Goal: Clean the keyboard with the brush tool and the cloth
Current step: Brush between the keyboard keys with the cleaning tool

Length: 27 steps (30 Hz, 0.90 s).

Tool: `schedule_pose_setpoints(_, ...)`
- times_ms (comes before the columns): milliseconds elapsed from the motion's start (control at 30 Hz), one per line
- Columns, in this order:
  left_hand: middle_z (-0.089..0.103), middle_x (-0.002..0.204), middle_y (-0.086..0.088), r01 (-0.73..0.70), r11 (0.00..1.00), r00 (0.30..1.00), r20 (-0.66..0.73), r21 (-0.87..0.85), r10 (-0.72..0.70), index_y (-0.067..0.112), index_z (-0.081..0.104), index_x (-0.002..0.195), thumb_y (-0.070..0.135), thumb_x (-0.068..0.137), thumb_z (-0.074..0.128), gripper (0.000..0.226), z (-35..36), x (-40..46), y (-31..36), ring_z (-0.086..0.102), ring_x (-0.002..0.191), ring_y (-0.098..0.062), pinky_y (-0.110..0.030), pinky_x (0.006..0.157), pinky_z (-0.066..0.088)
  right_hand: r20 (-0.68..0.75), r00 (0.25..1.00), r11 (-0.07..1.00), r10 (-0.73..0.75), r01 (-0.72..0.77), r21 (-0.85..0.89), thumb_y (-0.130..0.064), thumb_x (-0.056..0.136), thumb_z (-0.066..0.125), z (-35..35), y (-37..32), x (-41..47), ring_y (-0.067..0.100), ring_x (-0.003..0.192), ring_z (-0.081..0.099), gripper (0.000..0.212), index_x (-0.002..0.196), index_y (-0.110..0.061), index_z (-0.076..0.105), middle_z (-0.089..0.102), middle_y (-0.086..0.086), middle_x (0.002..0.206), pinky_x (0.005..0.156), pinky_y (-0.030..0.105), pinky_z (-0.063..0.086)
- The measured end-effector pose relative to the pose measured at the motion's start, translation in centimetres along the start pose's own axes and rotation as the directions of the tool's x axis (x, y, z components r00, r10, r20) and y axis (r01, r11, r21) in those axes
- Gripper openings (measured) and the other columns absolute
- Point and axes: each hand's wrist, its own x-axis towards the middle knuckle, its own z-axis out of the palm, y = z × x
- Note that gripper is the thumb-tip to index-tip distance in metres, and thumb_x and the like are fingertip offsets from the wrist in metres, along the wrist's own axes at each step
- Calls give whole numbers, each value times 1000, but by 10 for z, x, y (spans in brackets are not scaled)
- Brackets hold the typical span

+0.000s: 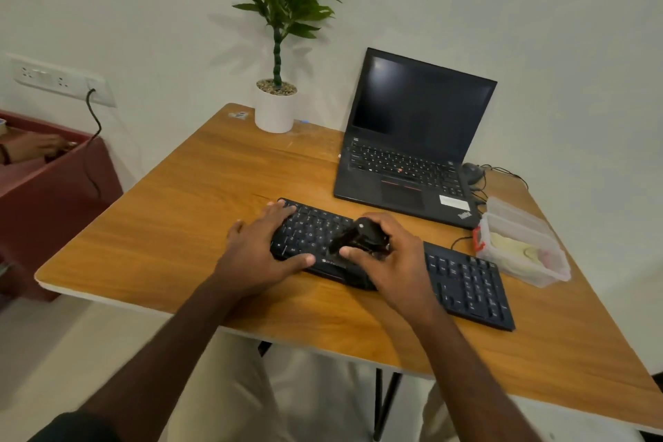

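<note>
Left hand (262, 249) flat, steadying keyboard (462, 283) left end, right hand (389, 257) gripping black brush tool (353, 235) over keyboard's middle keys

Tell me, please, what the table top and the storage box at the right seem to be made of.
Table top: likely wood-look laminate, smooth with a slight sheen; printed grain and a pale edge band show. Storage box: translucent plastic; its contents show dimly through the cloudy walls.
</note>
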Motion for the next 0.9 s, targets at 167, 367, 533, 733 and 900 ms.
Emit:
schedule_pose_setpoints(167,18,164,11,13,970,1000,3,243,-14,39,26,152,93,62,34,105,15,6,12,10,150,-7,-56,120,7,254,966,973,39,21,-228,-23,83,80,-40,10,-10,4,93,64,37,116,-25,64,68,-16,101,78,18,51)
schedule_pose_setpoints(367,22,162,10,35,973,999,-44,229,-25,35,32,151,91,62,37,105,16,5,10,15,149,-8,-54,120,8,159,974,968,164,-128,-215,-14,79,83,-111,22,-17,5,90,65,35,107,-26,65,68,-14,93,75,18,51)
schedule_pose_setpoints(533,27,161,9,26,973,998,-63,228,-12,33,36,150,91,63,38,104,16,5,10,19,148,-9,-54,119,12,156,981,976,114,-81,-204,-13,81,81,-112,35,-35,5,94,65,37,110,-26,63,68,-14,98,75,13,50)
schedule_pose_setpoints(733,27,161,8,35,970,998,-57,240,-22,33,36,149,90,63,37,104,17,4,13,20,148,-10,-55,118,15,101,982,956,161,-130,-265,-7,77,84,-175,48,-54,9,81,64,34,102,-22,65,68,-11,87,68,18,49)
schedule_pose_setpoints(900,27,161,6,37,964,998,-64,262,-21,32,36,149,91,63,34,105,17,3,17,22,148,-12,-54,118,15,0,992,963,127,-124,-238,-2,78,82,-179,54,-82,6,77,63,37,100,-24,62,67,-17,87,64,8,43)
